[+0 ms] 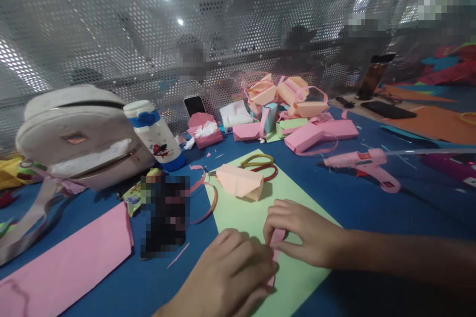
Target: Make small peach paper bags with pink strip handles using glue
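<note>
Low in the view, both hands hold a narrow pink paper strip (277,240) over a light green paper sheet (297,198). My left hand (232,272) is closed on the strip's near end, its fingertips partly hidden. My right hand (301,233) pinches the far end between thumb and fingers. Beyond them a folded peach paper box (240,181) lies on the sheet. Behind it rests a pair of scissors (273,171) with yellow and red handles, its blades partly covered by the box.
A pink glue gun (366,163) lies right on the blue table (334,185). At the back are folded paper boxes (297,91), a tissue packet (206,131) and a phone (195,105). On the left stand a bottle (154,136), a white backpack (85,133) and pink paper (74,262).
</note>
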Tool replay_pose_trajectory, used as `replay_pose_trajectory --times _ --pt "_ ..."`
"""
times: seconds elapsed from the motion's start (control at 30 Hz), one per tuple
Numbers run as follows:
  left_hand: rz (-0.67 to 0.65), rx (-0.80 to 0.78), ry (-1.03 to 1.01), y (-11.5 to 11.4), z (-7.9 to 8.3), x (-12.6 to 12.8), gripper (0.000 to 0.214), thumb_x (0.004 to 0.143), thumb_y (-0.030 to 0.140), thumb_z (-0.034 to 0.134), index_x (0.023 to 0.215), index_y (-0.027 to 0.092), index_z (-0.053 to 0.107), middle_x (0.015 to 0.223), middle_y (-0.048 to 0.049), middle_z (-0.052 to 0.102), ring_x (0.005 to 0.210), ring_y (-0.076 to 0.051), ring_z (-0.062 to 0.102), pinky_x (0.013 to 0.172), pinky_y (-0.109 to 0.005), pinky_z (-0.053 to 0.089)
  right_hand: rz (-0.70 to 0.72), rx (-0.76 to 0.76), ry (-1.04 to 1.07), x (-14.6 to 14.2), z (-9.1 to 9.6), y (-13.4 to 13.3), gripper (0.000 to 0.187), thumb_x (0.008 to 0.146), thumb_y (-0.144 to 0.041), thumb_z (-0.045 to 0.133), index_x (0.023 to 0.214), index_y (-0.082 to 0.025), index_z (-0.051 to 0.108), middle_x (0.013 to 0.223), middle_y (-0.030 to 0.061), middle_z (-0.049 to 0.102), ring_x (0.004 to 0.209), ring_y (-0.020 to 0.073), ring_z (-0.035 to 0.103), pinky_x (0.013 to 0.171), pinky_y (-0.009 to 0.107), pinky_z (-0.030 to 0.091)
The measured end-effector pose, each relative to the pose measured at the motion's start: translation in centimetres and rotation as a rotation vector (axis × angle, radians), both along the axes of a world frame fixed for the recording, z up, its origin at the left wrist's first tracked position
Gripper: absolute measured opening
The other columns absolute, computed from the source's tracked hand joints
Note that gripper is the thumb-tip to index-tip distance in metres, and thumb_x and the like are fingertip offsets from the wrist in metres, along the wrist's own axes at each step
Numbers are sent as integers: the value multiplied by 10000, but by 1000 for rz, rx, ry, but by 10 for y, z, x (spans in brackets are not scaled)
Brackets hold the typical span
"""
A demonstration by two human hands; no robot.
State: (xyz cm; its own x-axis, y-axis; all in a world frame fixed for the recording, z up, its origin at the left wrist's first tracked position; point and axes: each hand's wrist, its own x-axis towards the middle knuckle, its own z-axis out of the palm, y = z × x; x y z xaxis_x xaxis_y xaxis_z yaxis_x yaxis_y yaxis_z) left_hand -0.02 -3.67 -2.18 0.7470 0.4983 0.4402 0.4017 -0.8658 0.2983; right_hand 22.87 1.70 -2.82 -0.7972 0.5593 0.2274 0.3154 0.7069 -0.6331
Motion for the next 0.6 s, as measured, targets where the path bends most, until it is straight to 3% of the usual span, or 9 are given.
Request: replay_pose_trajectory --times 0.17,0.6 --pt "-17 207 74 2 1 4 291 1032 303 426 1162 163 645 1097 -55 748 933 -190 638 865 -328 451 -65 22 -45 -1 1 -3 131 849 -154 639 948 -202 567 956 20 618 913 202 522 843 339 380" --pt "-17 290 159 0 10 3 222 995 282 535 1113 154 673 1131 -50 756 975 -177 668 909 -312 476 -130 90 -123 10 6 12 49 944 -230 527 969 -196 550 983 60 595 916 226 517 818 352 414"
